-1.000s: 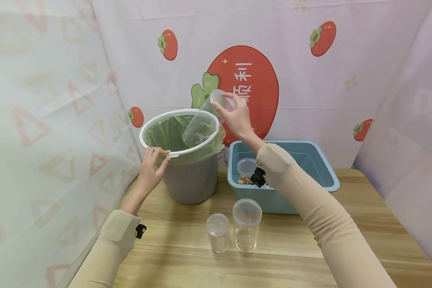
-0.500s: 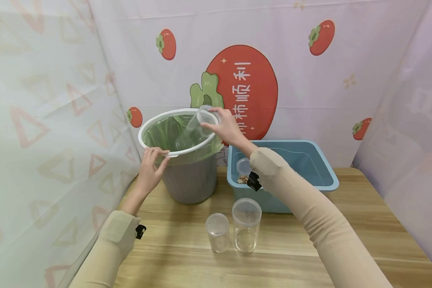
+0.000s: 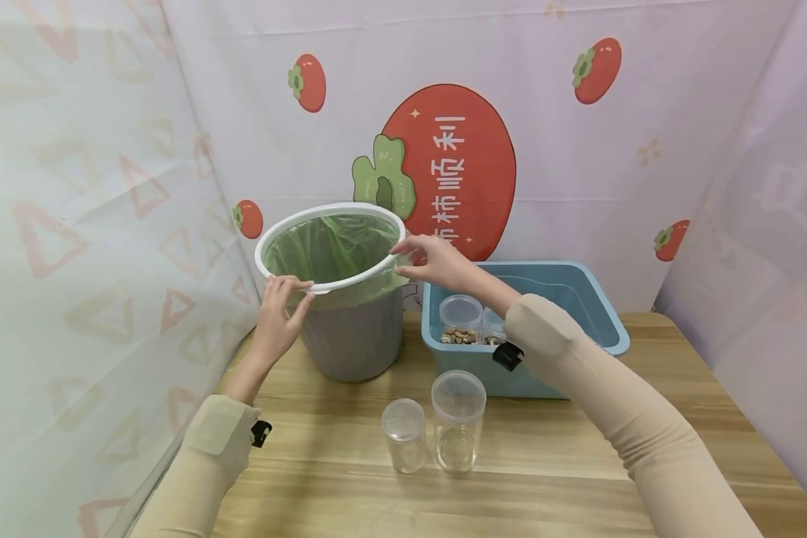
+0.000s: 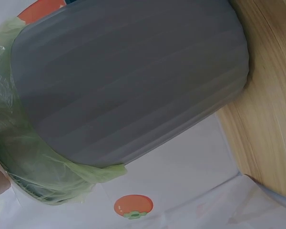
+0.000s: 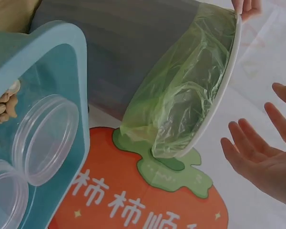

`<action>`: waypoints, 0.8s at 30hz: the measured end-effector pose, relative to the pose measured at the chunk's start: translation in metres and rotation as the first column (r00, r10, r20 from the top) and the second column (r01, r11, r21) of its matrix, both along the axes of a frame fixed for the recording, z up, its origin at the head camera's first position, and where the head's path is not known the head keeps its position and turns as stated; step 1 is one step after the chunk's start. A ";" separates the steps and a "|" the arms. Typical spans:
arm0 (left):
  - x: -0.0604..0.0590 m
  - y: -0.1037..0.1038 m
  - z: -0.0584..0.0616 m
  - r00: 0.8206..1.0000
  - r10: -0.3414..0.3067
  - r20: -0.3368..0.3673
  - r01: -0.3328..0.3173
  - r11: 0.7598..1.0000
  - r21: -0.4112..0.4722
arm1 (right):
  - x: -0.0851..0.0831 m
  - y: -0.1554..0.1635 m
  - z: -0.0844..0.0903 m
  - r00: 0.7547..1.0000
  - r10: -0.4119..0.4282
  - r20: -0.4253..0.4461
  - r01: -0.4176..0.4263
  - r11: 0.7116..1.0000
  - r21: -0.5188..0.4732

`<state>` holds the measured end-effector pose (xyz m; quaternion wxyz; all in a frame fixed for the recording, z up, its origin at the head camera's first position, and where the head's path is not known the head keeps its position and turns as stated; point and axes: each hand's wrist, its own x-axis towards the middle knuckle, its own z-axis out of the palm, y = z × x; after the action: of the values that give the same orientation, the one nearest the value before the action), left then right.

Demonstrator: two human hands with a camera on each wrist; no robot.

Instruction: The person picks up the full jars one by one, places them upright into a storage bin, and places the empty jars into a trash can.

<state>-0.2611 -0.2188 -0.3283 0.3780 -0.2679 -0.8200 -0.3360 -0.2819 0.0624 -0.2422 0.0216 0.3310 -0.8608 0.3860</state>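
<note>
- A person sits at a wooden table (image 3: 578, 448), seen from a camera on their head, with both arms in beige sleeves reaching forward.
- A grey waste bin (image 3: 351, 336) stands at the back left of the table, lined with a thin green bag (image 3: 329, 250) that folds over under a white ring rim (image 3: 289, 224).
- The left hand (image 3: 279, 317) grips the near edge of the white rim, fingers curled over its top and the thumb seemingly beneath, though the underside is hard to see.
- The right hand (image 3: 437, 261) hovers at the right side of the rim with fingers straight and spread, holding nothing; the right wrist camera shows the open palm just apart from the rim.
- Just right of the bin sits a blue plastic tub (image 3: 598, 314), touching or nearly touching the bin's side.
- Inside the tub, at its near left end, stands a clear lidded jar (image 3: 460, 317) with brownish nuts or shells at the bottom, and a second clear container beside it.
- Near the front of the table, well apart from both hands, stand two clear lidded jars side by side: a short jar (image 3: 404, 435) on the left and a taller jar (image 3: 457, 420) on the right, both apparently empty.
- Behind everything hangs a pale cloth backdrop (image 3: 645, 179) printed with red persimmons and Chinese characters.
</note>
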 end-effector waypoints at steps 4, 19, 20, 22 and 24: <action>0.000 0.000 0.000 1.000 0.002 -0.006 -0.002 1.000 0.000 | 0.012 0.011 -0.004 0.999 0.035 -0.029 -0.034 0.999 0.025; 0.000 -0.001 0.000 1.000 0.000 0.007 0.000 1.000 0.003 | 0.050 0.038 -0.042 0.989 0.120 -0.081 -0.118 0.993 0.026; 0.000 -0.001 0.000 1.000 -0.001 0.007 0.001 1.000 0.003 | 0.052 0.039 -0.044 0.989 0.121 -0.087 -0.119 0.993 0.024; 0.000 -0.001 0.000 1.000 -0.004 0.005 0.004 1.000 0.005 | 0.057 0.042 -0.049 0.988 0.122 -0.096 -0.120 0.993 0.023; 0.000 0.000 0.001 1.000 -0.009 0.001 0.009 1.000 0.004 | 0.061 0.044 -0.053 0.987 0.122 -0.103 -0.121 0.992 0.019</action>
<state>-0.2609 -0.2190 -0.3277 0.3766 -0.2705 -0.8183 -0.3397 -0.2209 0.1067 -0.2955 0.0407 0.4027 -0.8392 0.3632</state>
